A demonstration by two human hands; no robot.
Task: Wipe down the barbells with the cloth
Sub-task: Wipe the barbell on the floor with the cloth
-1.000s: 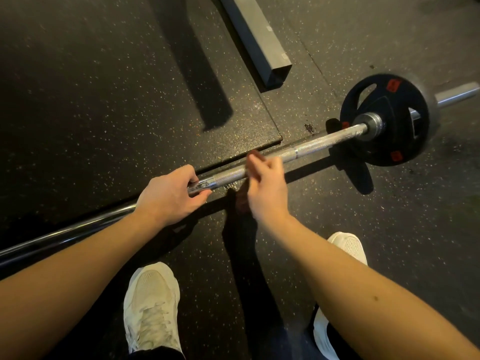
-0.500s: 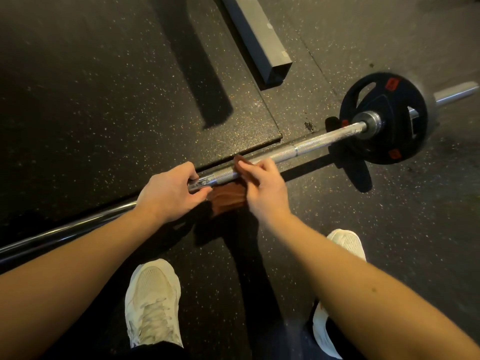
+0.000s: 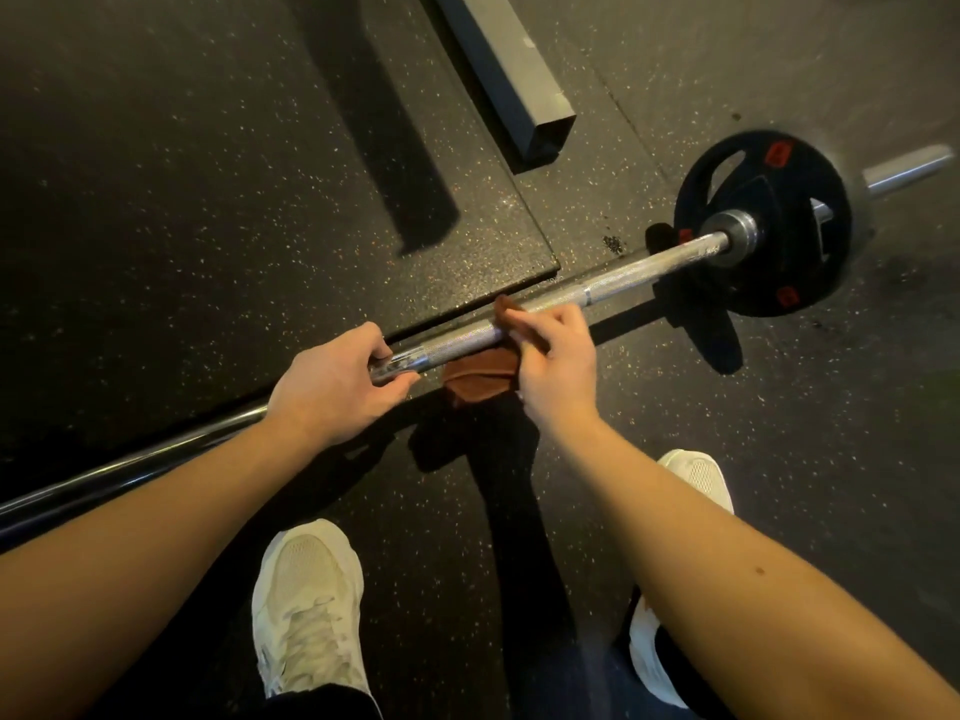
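A steel barbell (image 3: 613, 280) lies slantwise across the dark rubber floor, from lower left to upper right. A black weight plate (image 3: 769, 220) sits on its right sleeve. My left hand (image 3: 332, 387) grips the bar near its smooth middle. Just to the right, my right hand (image 3: 558, 366) pinches a brown cloth (image 3: 480, 376) that is draped over the knurled part of the bar. One cloth end sticks up beyond the bar; the rest hangs below it, between my hands.
A grey metal beam (image 3: 511, 80) lies on the floor behind the bar, ending near the raised mat edge (image 3: 519, 288). My two white shoes (image 3: 306, 605) stand close under the bar.
The cloth has unfolded and now hangs lower under the bar. My right hand has shifted slightly along the bar with it. The left hand keeps its grip.
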